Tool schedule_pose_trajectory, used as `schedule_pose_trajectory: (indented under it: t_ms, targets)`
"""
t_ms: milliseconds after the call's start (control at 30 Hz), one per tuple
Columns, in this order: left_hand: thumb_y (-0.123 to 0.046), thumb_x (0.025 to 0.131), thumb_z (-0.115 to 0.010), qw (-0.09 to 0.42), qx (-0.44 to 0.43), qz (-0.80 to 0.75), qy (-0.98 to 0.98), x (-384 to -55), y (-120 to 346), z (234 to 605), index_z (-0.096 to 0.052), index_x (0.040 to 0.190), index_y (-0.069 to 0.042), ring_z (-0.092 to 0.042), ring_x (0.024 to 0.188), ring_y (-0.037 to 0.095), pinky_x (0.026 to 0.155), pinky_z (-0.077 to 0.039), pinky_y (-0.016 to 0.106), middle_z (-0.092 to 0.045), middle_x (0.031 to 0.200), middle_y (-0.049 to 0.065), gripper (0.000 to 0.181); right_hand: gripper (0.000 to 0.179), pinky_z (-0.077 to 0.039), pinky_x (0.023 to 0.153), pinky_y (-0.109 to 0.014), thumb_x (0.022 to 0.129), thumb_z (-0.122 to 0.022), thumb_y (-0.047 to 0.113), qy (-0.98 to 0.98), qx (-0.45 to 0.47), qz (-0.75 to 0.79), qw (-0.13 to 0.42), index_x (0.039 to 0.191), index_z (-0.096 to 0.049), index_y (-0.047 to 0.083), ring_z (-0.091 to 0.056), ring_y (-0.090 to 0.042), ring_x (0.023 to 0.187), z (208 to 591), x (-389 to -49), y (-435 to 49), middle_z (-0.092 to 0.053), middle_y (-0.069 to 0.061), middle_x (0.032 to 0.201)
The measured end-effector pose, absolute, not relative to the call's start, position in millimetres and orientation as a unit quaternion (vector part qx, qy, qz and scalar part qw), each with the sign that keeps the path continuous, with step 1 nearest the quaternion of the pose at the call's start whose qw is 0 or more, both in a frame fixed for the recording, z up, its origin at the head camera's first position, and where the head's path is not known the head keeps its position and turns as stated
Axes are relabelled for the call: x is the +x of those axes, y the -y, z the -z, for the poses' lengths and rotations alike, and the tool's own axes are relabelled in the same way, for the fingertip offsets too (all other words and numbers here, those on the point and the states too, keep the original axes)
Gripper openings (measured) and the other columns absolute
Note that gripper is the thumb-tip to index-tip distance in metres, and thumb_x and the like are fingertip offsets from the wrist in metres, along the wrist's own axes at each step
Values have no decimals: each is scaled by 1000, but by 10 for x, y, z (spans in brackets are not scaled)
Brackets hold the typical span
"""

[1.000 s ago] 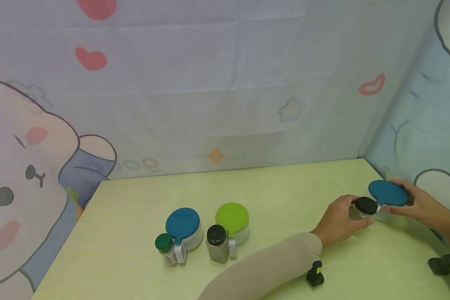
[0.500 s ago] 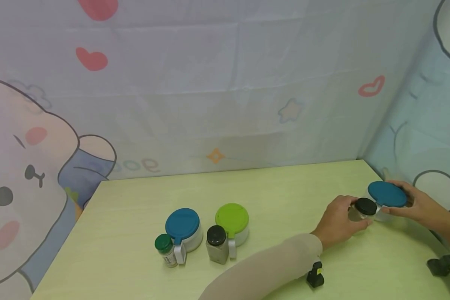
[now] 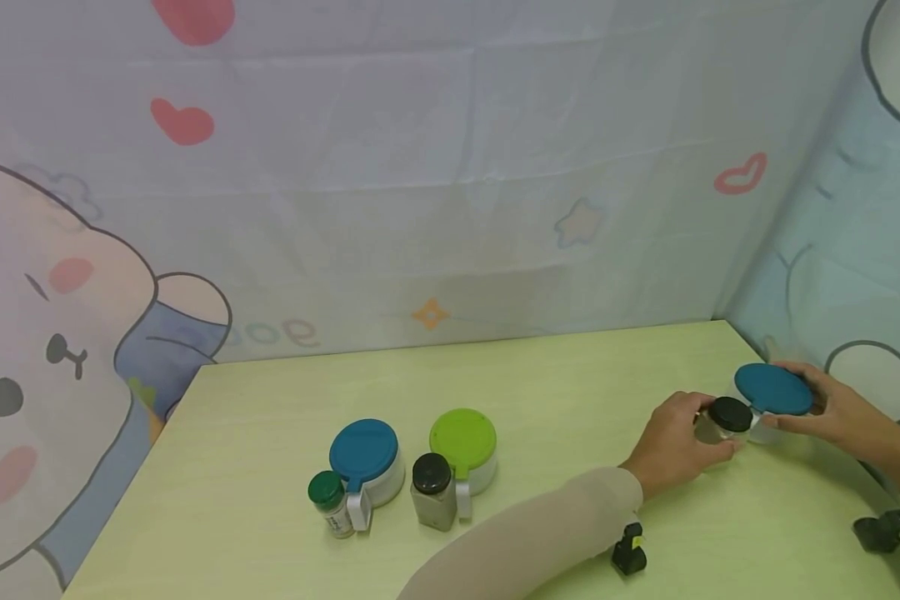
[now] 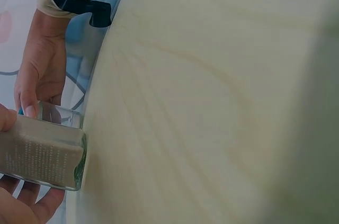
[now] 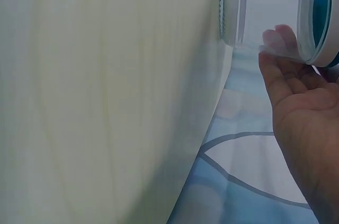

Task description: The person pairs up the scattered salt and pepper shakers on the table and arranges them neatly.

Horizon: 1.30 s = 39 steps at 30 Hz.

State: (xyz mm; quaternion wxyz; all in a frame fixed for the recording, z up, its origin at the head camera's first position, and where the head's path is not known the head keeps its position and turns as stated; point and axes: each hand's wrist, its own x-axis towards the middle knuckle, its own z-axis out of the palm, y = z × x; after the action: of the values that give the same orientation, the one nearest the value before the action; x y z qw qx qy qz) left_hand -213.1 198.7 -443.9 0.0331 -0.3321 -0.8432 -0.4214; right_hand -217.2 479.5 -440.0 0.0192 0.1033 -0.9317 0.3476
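**Jar and tub held at the right edge**

Near the table's (image 3: 540, 375) right edge, close to the far right corner: left hand (image 3: 671, 442) wrapped round a small black-capped jar (image 3: 723, 421), thumb and fingers curled about its glass body, seen lying sideways in the left wrist view (image 4: 42, 152). Right hand (image 3: 832, 408) cupped on a teal-lidded tub (image 3: 772, 396), fingers curved round its rim; in the right wrist view fingertips (image 5: 278, 41) pressing the clear base under the lid. Jar and tub just beside each other, perhaps touching.

Judged from the layout: two pairs already set near the front edge — green-capped jar (image 3: 326, 500) by a teal tub (image 3: 367, 458), black-capped jar (image 3: 431, 492) by a green tub (image 3: 465, 446). Third pair not yet among them, well apart from the others.

Left forearm in a beige sleeve (image 3: 525, 537), reaching across from the front edge; right wrist coming in from the right edge. Both hands low, at table level
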Motion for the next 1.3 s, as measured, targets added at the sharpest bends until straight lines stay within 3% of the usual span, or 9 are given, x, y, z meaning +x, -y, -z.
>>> schedule_pose_trajectory:
  t_ms: [600,700,767,833,900,967,1067,1233,1300]
  targets:
    - [-31,89,-81,4,-311,451,837,-2131,-2005,4437,-61,132,-18,-56,98,-4,81,-44,6,-60,114,-12,49,92,-48,70,-15,94,-74,17,934,93,-345,13,157,-12,-8,-47,-56,116,4384,-2177,-4790,-29,-43,143]
    - [-31,88,-82,0,-306,458,834,-2130,-2002,4435,-62,131,-18,-56,99,-4,81,-45,6,-60,115,-13,49,91,-48,70,-14,93,-75,16,933,96,-346,19,158,-14,-5,-55,-25,116,4388,-2173,-4794,-30,-42,144]
    - [-30,87,-82,-3,-304,462,833,-2131,-1999,4433,-62,130,-18,-56,99,-4,81,-45,7,-60,115,-13,49,91,-48,71,-15,93,-75,15,932,100,-346,23,160,-14,-1,-47,2,111,4389,-2166,-4798,-30,-41,144]
    - [-30,87,-82,-3,-304,462,833,-2130,-1996,4433,-62,131,-18,-56,99,-4,82,-45,7,-60,116,-13,49,91,-49,71,-15,93,-75,16,933,99,-344,25,161,-16,2,-36,14,106,4388,-2162,-4799,-32,-40,144]
    - [-30,87,-82,-3,-304,461,833,-2129,-1995,4432,-62,131,-18,-55,99,-5,82,-45,7,-60,116,-13,49,92,-49,71,-16,93,-75,16,932,99,-349,20,161,-14,2,-46,4,111,4384,-2159,-4794,-30,-41,144]
    - [-30,87,-82,-3,-305,462,833,-2127,-1996,4429,-62,131,-18,-55,98,-5,82,-45,7,-61,116,-13,49,92,-49,71,-16,94,-75,18,933,94,-348,14,160,-13,0,-54,-22,116,4382,-2162,-4788,-30,-41,144]
    - [-30,88,-82,-4,-306,463,832,-2123,-1993,4430,-62,131,-18,-55,98,-5,82,-45,6,-61,114,-13,49,93,-49,70,-16,94,-74,18,932,92,-351,6,158,-12,-5,-44,-59,119,4380,-2166,-4783,-28,-43,144]
    - [-30,88,-82,-3,-308,462,832,-2119,-1987,4436,-61,131,-18,-56,98,-4,81,-45,6,-61,113,-13,49,91,-49,71,-16,94,-74,18,934,93,-345,8,157,-13,-7,-48,-54,116,4384,-2176,-4788,-30,-42,144]
    - [-30,88,-82,-2,-308,463,831,-2122,-1988,4436,-62,131,-18,-56,98,-4,81,-45,6,-61,113,-13,49,91,-50,71,-16,94,-75,17,934,94,-344,11,157,-15,-6,-55,-29,114,4389,-2179,-4795,-32,-41,143]
